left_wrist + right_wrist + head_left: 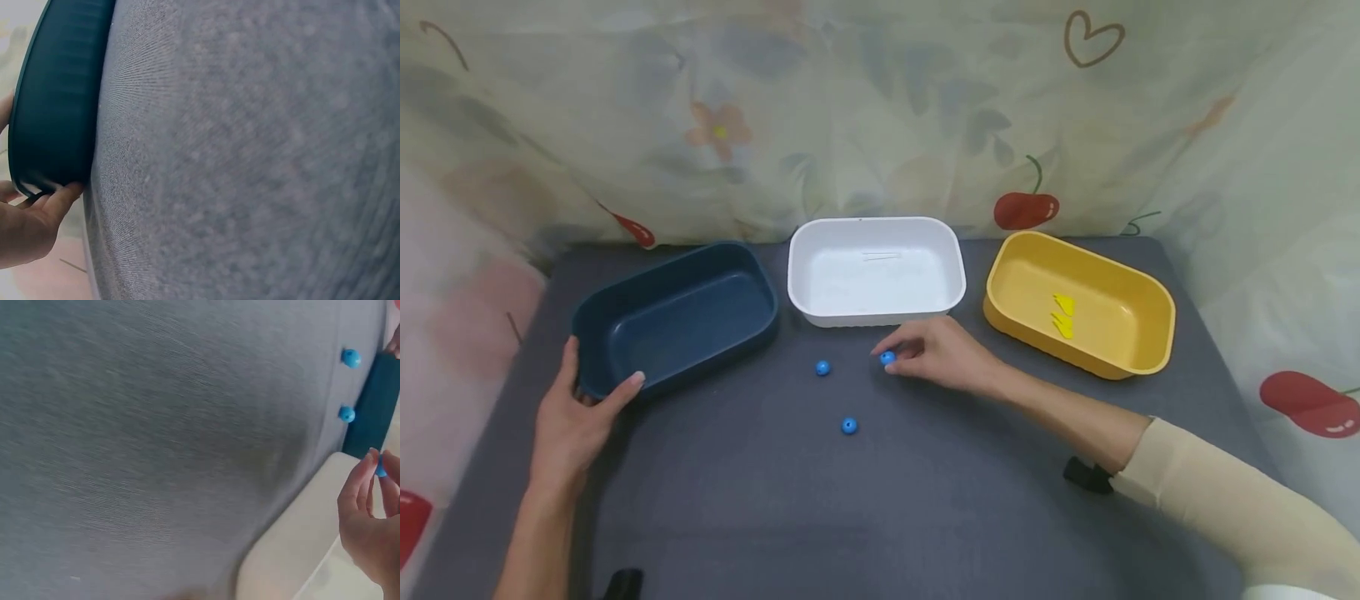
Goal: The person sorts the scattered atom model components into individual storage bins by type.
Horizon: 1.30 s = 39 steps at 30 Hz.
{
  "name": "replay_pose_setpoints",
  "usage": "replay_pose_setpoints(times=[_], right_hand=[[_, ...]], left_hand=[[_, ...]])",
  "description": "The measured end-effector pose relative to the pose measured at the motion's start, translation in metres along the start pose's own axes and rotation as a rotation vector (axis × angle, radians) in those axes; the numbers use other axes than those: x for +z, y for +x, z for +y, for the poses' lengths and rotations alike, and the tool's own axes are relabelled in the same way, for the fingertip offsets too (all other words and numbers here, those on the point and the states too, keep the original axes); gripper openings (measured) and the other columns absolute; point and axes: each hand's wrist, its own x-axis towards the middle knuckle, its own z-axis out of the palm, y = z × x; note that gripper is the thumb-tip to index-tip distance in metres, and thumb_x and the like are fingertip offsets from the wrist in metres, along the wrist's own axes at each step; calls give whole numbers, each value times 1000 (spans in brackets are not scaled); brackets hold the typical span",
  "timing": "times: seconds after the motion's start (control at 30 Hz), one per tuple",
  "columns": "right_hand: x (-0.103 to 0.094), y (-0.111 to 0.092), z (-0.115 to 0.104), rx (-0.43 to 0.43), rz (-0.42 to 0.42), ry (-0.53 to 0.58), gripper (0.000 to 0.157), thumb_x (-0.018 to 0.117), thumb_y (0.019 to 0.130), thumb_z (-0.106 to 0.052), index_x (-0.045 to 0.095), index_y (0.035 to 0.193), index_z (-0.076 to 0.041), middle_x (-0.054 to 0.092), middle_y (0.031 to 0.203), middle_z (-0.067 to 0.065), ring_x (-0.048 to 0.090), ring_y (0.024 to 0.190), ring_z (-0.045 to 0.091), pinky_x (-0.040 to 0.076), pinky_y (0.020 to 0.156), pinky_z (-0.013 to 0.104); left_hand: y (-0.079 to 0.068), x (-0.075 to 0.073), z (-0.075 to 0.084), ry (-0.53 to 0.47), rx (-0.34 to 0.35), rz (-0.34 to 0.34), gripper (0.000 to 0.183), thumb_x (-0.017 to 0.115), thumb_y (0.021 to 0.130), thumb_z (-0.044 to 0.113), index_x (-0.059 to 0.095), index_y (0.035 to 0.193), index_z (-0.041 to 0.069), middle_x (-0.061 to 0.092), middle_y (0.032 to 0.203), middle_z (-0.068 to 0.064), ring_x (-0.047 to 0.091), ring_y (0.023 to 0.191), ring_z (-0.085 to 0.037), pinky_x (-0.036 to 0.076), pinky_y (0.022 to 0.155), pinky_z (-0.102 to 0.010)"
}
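Note:
My right hand (pixel 951 357) pinches a blue bead (pixel 888 357) between thumb and fingers, in front of the white tray. The right wrist view also shows this bead (pixel 380 466) at the fingertips. Two more blue beads lie on the grey table, one (pixel 823 367) left of my right hand and another (pixel 849 426) nearer the front. At the left, my left hand (pixel 574 425) grips the near left corner of a dark blue tray (pixel 700 348), its thumb along the near rim. Fingers at that corner appear in the left wrist view, against the tray's wall (pixel 59 94).
A white tray (pixel 880 320) at the back middle holds thin white pieces (pixel 882 256). Right of it, a yellow tray (pixel 1060 348) contains small yellow pieces (pixel 1063 317). Patterned curtain (pixel 865 108) encloses the grey table (pixel 820 508) at the back and sides.

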Motion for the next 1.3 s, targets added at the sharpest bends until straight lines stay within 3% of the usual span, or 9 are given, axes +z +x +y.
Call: replay_pose_setpoints(times=[0.17, 0.27, 0.37, 0.53, 0.77, 0.9, 1.0, 1.1, 1.3], right_hand=[[1, 16, -16, -4, -2, 59, 22, 78, 87, -12, 77, 109, -13, 73, 93, -6, 68, 80, 7, 55, 74, 27], [4, 27, -25, -29, 2, 80, 21, 78, 87, -15, 77, 108, -16, 72, 92, -8, 68, 80, 7, 55, 74, 27], [7, 37, -32, -65, 6, 84, 20, 78, 87, -17, 77, 108, -17, 72, 92, -10, 67, 77, 8, 54, 72, 26], [12, 53, -44, -96, 29, 86, 21, 77, 88, -16, 76, 109, -15, 72, 97, -11, 67, 76, 7, 52, 72, 25], [22, 84, -64, -77, 37, 90, 23, 76, 89, -17, 75, 112, -14, 73, 98, -10, 68, 79, 4, 51, 73, 24], [26, 99, -69, -83, 11, 54, 24, 75, 91, -19, 75, 114, -13, 73, 96, -10, 67, 79, 3, 51, 76, 22], [29, 111, -74, -97, -7, 27, 24, 73, 92, -21, 75, 115, -13, 72, 96, -11, 65, 79, 4, 50, 76, 21], [34, 125, -80, -120, -22, 19, 25, 73, 92, -22, 75, 116, -14, 73, 96, -10, 65, 82, 3, 49, 76, 20], [48, 148, -94, -158, -54, -6, 26, 72, 93, -24, 74, 117, -15, 72, 100, -9, 63, 87, -2, 47, 79, 14]], left_hand=[[-1, 1, 2, -8, -6, -5, 97, 67, 93, 42, -9, 154, 41, -5, 164, -3, 12, 148, -37, 32, 103, -10], [-1, 1, 2, -12, -15, 0, 97, 67, 93, 43, -8, 154, 41, -7, 164, -1, 10, 148, -37, 28, 116, -34], [-1, 2, 2, -16, -25, 1, 97, 67, 93, 44, -9, 154, 41, -7, 164, -1, 10, 147, -38, 24, 114, -55], [-1, 0, 3, -10, -26, -11, 97, 67, 93, 45, -10, 153, 42, -9, 163, 0, 10, 147, -39, 24, 114, -57], [-2, -2, 5, -19, -29, -33, 97, 65, 93, 47, -12, 151, 43, -16, 161, 5, 4, 146, -43, 20, 111, -65], [-3, 1, 4, -23, -19, -27, 96, 65, 94, 45, -11, 152, 41, -15, 161, 6, 5, 147, -40, 21, 115, -57], [-3, 1, 3, -27, -7, -17, 96, 65, 94, 42, -11, 153, 40, -12, 162, 6, 6, 148, -36, 25, 117, -34], [-2, 0, 2, -22, -4, -13, 96, 65, 94, 42, -11, 153, 40, -11, 162, 6, 7, 148, -33, 28, 108, -14], [-1, 1, 0, -23, -9, -14, 97, 66, 94, 42, -11, 153, 41, -9, 163, 2, 10, 148, -33, 31, 102, -7]])
